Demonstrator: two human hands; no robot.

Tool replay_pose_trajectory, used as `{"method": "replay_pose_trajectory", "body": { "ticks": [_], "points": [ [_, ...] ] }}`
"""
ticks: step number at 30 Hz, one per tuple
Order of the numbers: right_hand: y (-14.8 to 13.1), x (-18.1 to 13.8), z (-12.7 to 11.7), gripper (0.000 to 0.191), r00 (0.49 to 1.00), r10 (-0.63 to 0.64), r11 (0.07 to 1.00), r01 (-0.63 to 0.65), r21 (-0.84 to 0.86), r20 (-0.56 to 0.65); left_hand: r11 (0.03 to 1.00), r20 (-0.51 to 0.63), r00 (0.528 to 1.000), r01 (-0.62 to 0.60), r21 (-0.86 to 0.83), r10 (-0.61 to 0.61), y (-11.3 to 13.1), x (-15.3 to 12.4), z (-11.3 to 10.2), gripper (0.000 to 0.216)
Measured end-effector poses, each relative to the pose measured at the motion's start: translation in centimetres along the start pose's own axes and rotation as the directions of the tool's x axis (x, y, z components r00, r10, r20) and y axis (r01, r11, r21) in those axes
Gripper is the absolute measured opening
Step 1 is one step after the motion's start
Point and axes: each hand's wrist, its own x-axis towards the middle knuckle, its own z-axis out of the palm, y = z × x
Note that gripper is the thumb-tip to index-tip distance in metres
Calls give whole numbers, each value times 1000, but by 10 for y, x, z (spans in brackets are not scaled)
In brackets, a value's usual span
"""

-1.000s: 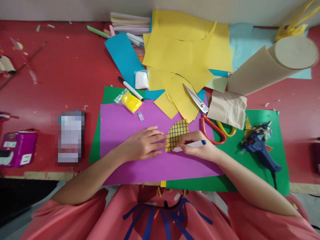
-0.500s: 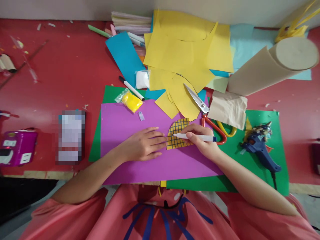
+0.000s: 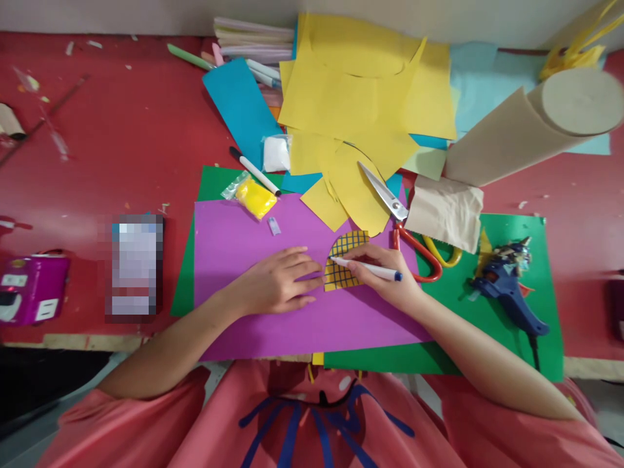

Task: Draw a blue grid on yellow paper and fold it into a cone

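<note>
A small yellow paper piece (image 3: 341, 278) with a curved edge and a dark blue grid of lines lies on a purple sheet (image 3: 273, 335). My right hand (image 3: 385, 273) grips a white marker (image 3: 375, 268) with a blue end; its tip meets the paper near the left curved edge. Part of the paper's right side is hidden under that hand. My left hand (image 3: 280, 283) rests flat on the purple sheet, fingers stretched out, their tips at the paper's left edge.
Scissors (image 3: 416, 250) with red and yellow handles lie right of my right hand, near a blue glue gun (image 3: 511, 292). Yellow sheets (image 3: 361, 97), a paper roll (image 3: 517, 140), a capped marker (image 3: 256, 172) and a yellow clay packet (image 3: 256, 198) lie beyond. A phone (image 3: 134, 266) is at left.
The marker tip has moved left and slightly up across the gridded paper, and the marker's rear end has swung left. My left hand stays nearly in place.
</note>
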Motion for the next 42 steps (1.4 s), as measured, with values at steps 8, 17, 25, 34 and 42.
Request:
{"method": "replay_pose_trajectory", "body": {
  "ticks": [8, 17, 25, 34, 42],
  "points": [
    [1, 1, -1, 15, 999, -39, 999, 40, -29, 35, 1000, -22, 1000, -3, -22, 3, 0, 1, 0, 22],
    [-1, 0, -5, 22, 989, -27, 999, 32, -32, 146, 1000, -5, 1000, -8, -10, 8, 0, 2, -2, 22],
    [-1, 0, -4, 23, 976, -88, 996, 87, 12, 200, 1000, 13, 1000, 13, 3, -13, 1, 0, -2, 23],
    [-3, 1, -3, 29, 960, -161, 987, 154, 47, 227, 1000, 3, 1000, 10, -7, -10, 0, 1, -1, 23],
    [-4, 1, -4, 29, 959, -148, 989, 141, 45, 240, 1000, 5, 1000, 11, -8, -11, 0, 0, -2, 23]
  ]
}}
